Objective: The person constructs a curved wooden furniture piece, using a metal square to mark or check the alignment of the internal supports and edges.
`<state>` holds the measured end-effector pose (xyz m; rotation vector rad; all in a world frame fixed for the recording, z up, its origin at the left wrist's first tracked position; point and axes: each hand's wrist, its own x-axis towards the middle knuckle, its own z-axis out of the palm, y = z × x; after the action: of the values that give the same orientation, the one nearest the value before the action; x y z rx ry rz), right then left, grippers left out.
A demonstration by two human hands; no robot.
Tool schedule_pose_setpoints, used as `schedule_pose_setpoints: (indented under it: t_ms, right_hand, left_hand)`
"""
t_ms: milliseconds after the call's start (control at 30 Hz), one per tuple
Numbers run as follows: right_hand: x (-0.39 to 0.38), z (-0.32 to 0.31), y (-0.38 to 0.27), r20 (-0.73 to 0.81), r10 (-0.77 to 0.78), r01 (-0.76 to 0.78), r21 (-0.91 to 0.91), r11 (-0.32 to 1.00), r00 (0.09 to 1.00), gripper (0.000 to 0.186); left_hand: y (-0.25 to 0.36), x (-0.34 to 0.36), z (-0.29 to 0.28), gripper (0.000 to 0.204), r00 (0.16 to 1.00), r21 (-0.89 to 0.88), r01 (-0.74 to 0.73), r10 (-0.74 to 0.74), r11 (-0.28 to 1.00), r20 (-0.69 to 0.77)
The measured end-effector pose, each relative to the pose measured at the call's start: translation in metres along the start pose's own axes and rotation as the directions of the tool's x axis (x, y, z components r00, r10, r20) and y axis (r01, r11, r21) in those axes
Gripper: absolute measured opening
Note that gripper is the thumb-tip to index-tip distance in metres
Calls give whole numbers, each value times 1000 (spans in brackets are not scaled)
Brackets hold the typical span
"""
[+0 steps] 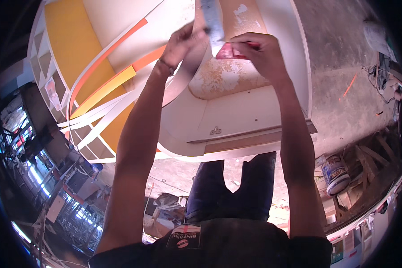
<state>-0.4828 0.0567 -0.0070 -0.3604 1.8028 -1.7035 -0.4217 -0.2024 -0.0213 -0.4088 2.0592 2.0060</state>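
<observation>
The right hand [264, 56] pinches a flat red tool [227, 52], the left hand [182, 44]'s blurred grip I cannot tell, and the patchy brown-and-white panel [225, 77] looks unfinished.

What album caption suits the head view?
Right hand gripping a red object, left hand close by, over a curved white unit.

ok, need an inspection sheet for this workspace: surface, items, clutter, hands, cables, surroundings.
Surface: curved white unit, with a patchy tan area.
Job items: red tool; blurred pale piece between the hands; orange strip and yellow strip on the unit.
Clutter: bucket, wood scraps, lower right.
Hands: right hand grips the red tool; left hand blurred, grip unclear.
Cables: none identifiable.
Surroundings: bare grey floor at right.
</observation>
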Motion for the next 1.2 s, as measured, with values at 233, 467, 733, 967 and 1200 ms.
schedule_pose_setpoints:
  t_ms: [233, 467, 733, 967, 1200]
  right_hand:
    - [-98, 16, 6, -597, 210, -55, 267, 962, 774, 16]
    - [-121, 30, 8, -323, -37, 21, -53, 998, 946, 17]
    - [-45, 18, 38, 31, 24, -26, 69, 997, 999, 15]
    - [-35, 19, 36, 67, 67, -65, -36, 997, 995, 17]
    - [-35, 34, 46, 3, 12, -12, 49, 999, 1000, 18]
  left_hand:
    - [-3, -68, -25, 63, 933, -298, 251, -312, 921, -181]
    - [-5, -44, -12, 54, 993, 200, 113, -117, 973, 10]
    - [12, -22, 0, 65, 992, -26, 101, -103, 995, -75]
    - [-9, -6, 14, 56, 997, -24, 69, -70, 997, -23]
    - [-12, -6, 9, 43, 998, 13, 66, -65, 998, -21]
